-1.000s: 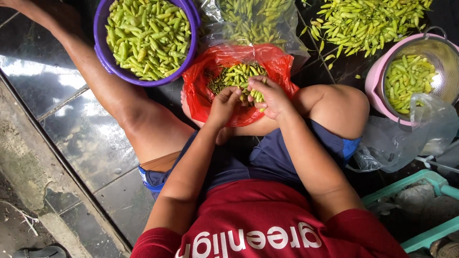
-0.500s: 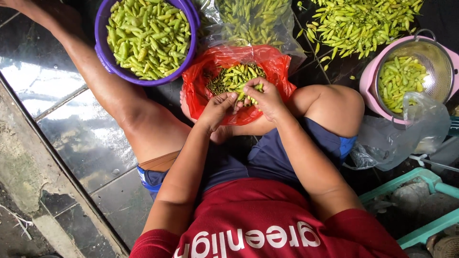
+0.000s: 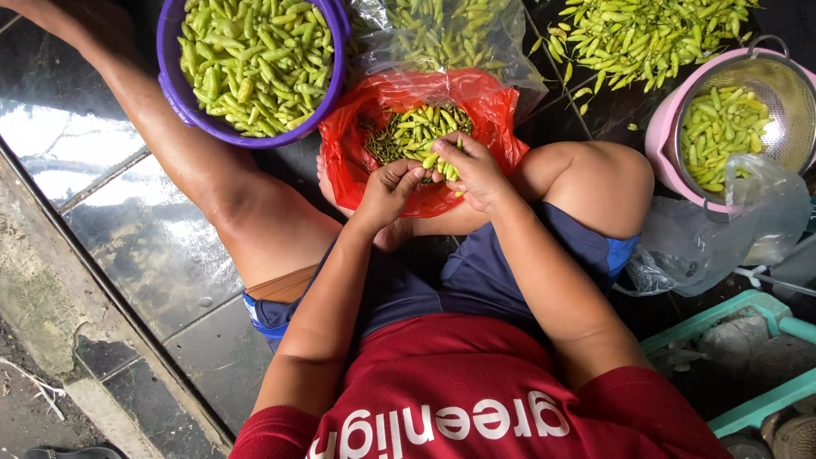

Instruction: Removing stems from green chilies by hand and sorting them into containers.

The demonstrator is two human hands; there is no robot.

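I sit on a dark tiled floor with a red plastic bag (image 3: pixel 484 110) of small green chillies (image 3: pixel 408 132) open between my legs. My right hand (image 3: pixel 472 170) is closed around a bunch of the chillies just above the bag's near edge. My left hand (image 3: pixel 389 189) is right beside it, fingertips pinched on one chilli at the bunch. Both hands touch each other over the bag.
A purple tub (image 3: pixel 183 102) full of green chillies stands at top left. A clear bag of chillies (image 3: pixel 442 34) lies behind the red bag, a loose pile (image 3: pixel 646 38) at top right. A pink basin with a metal colander (image 3: pixel 756 102) sits right, a teal frame (image 3: pixel 748 314) lower right.
Both hands have stayed over the red bag, shifting slightly. The fingers have reworked the chillies in them. The view has drifted a little.
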